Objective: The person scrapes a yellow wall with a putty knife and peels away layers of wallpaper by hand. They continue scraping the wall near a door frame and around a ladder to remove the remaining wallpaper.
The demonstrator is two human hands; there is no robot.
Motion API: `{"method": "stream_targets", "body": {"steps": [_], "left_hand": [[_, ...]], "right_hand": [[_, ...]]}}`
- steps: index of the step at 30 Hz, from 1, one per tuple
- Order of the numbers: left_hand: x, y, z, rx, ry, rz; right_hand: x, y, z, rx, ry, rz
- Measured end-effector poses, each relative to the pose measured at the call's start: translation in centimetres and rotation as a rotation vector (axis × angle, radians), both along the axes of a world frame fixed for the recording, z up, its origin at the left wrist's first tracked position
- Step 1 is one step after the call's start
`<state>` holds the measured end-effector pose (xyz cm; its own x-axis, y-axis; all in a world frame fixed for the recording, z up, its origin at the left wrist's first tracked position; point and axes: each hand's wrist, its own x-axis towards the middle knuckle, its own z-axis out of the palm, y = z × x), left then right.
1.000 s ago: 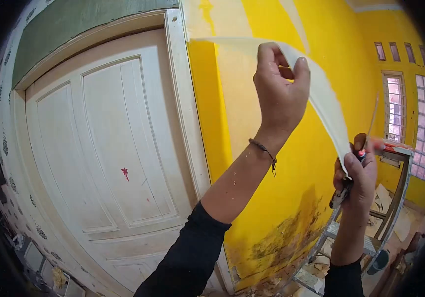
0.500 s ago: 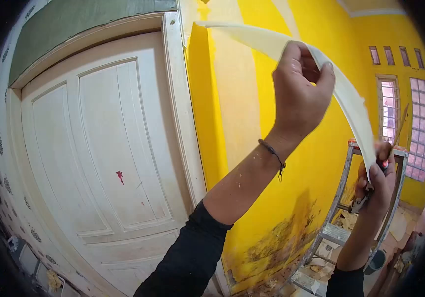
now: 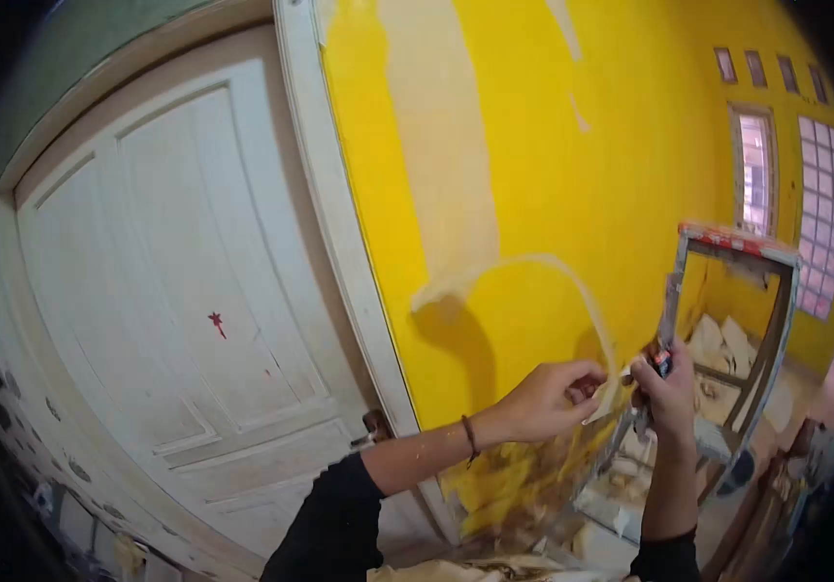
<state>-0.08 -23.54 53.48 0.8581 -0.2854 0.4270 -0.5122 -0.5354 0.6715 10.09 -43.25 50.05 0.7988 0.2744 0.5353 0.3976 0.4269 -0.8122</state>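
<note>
A pale, thin strip [image 3: 567,274] curls away from the yellow wall [image 3: 553,184] in an arc, one end still against the wall below a bare beige band [image 3: 446,145]. My left hand [image 3: 543,400] has curled fingers at the strip's lower end, pinching it beside my right hand. In my right hand [image 3: 667,393] is a tool with a long, narrow metal blade [image 3: 671,306] pointing up; its handle is mostly covered by the fingers.
On the left stands a white door [image 3: 184,242] in a pale frame. A stepladder [image 3: 737,242] with a red-marked top stands right of my right hand. Peeled scraps [image 3: 722,339] lie behind it. Dark stains mark the lower wall, and barred windows [image 3: 821,218] are at far right.
Both hands have moved down, my left hand most and also closer to the right one. The strip now leaves the wall much lower, exposing more beige band. The tool's blade now shows upright.
</note>
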Motion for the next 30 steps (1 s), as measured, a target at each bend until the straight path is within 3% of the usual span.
{"method": "stream_targets", "body": {"steps": [1, 3, 6, 7, 8, 9, 11, 12, 13, 16, 19, 24, 26, 27, 28, 29, 30], "left_hand": [[0.3, 0.8, -3.8, -0.013, 0.037, -0.011], [0.5, 1.8, -11.1, -0.470, 0.346, -0.174], [-2.0, 2.2, -15.8, -0.605, 0.653, -0.063], [-2.5, 2.6, -16.9, -0.591, 0.600, -0.074], [-3.3, 3.3, -17.8, -0.504, 0.577, 0.052], [-4.0, 4.1, -16.8, -0.411, 0.545, 0.178], [-4.0, 6.8, -16.3, -0.163, 0.219, 0.453], [-3.9, 8.3, -14.8, 0.001, 0.031, 0.572], [-3.8, 9.8, -12.8, 0.170, -0.160, 0.685], [-1.5, 14.6, -6.4, 0.735, -0.610, 0.852], [0.9, 17.0, -2.2, 1.031, -0.672, 0.938], [3.3, 21.2, -0.8, 1.256, -0.702, 0.863], [3.2, 19.8, 0.1, 1.281, -0.680, 0.834], [3.4, 20.8, -0.2, 1.354, -0.757, 0.825], [3.7, 20.7, -0.3, 1.363, -0.741, 0.815], [3.9, 20.6, -0.3, 1.381, -0.725, 0.815], [4.0, 20.8, -0.5, 1.410, -0.730, 0.791]], "right_hand": [[0.0, 0.2, -0.3, -0.063, 0.031, -0.035], [0.2, 0.1, -0.7, -0.119, 0.076, -0.064], [1.6, -1.9, -1.3, -0.277, 0.074, -0.036], [1.5, -2.6, -0.9, -0.315, 0.045, -0.048], [2.1, -3.7, -1.2, -0.285, 0.049, -0.025], [2.9, -5.4, -1.4, -0.325, 0.008, -0.078], [2.2, -9.3, 1.1, -0.380, 0.065, -0.122], [4.4, -11.9, -0.6, -0.221, -0.040, -0.283], [4.5, -15.1, 0.6, -0.235, -0.057, -0.359], [2.5, -26.2, 4.9, -0.360, -0.131, -0.450], [-0.6, -33.9, 4.2, -0.478, -0.073, -0.643], [-1.0, -39.4, -1.7, -0.742, 0.236, -0.894], [1.4, -40.4, -4.0, -0.893, 0.386, -0.909], [3.9, -42.4, -5.9, -1.017, 0.314, -0.833], [6.5, -43.9, -7.8, -1.031, 0.504, -0.795], [9.1, -45.3, -10.3, -1.057, 0.508, -0.829], [11.9, -46.7, -12.4, -1.249, 0.492, -0.852]]}}
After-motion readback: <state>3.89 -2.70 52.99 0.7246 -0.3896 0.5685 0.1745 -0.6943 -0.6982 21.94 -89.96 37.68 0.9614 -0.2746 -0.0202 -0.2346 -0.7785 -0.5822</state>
